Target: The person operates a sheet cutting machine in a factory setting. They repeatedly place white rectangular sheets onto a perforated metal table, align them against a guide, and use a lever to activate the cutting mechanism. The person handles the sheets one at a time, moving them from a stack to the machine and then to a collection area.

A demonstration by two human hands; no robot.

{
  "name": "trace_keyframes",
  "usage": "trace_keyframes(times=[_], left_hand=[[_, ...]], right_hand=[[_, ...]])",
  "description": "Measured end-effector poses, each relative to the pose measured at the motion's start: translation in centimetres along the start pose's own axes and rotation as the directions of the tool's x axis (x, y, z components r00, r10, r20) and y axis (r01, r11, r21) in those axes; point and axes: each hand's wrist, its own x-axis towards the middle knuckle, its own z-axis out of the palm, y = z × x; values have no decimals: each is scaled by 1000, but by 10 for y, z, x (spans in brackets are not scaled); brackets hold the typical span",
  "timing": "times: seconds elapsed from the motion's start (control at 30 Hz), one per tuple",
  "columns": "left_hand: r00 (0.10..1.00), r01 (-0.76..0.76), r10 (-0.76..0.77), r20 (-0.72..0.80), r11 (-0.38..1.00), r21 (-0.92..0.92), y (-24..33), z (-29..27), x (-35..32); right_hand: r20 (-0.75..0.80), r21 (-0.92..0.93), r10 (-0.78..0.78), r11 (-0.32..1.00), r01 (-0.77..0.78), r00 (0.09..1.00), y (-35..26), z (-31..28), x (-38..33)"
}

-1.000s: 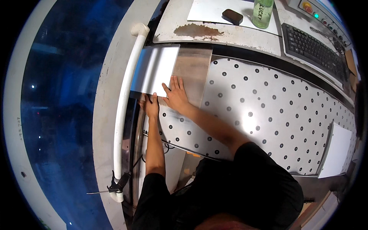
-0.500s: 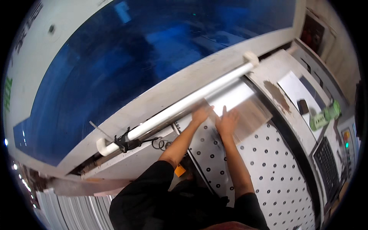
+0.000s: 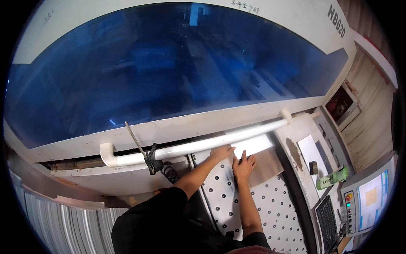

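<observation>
A brown wood-grain panel (image 3: 267,166) lies on the white worktable (image 3: 220,203), which is dotted with small black rings. Across the panel's far part is a bright white area (image 3: 253,144); whether it is a sheet or glare, I cannot tell. My left hand (image 3: 220,153) is at the panel's left side, its thumb side toward the panel and its fingers bent and partly hidden. Just right of it, my right hand (image 3: 243,166) rests on the panel, palm down with fingers apart. A small dark patch shows between those fingers.
Beyond my hands runs a white rail (image 3: 203,143) below a machine's large blue window (image 3: 177,76). A black clamp-like holder with coiled cord (image 3: 153,161) hangs on the rail's left. At right are a keyboard (image 3: 326,218), a green bottle (image 3: 332,178) and a screen (image 3: 372,197).
The view has turned, so the rail lies more level and the screen shows at right. My hands stay at the panel's left part; the right hand's fingers look more spread.
</observation>
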Motion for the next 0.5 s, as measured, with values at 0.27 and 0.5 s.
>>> trace_keyframes(times=[0.27, 0.5], left_hand=[[997, -61, 65, 35, 995, -84, -13, 9, 9], [994, -55, 53, -94, 998, -23, -25, 23, 11]], right_hand=[[-77, 23, -158, 987, 160, 984, -47, -15, -40], [36, 318, -451, 851, 418, 892, -101, -34, -151]])
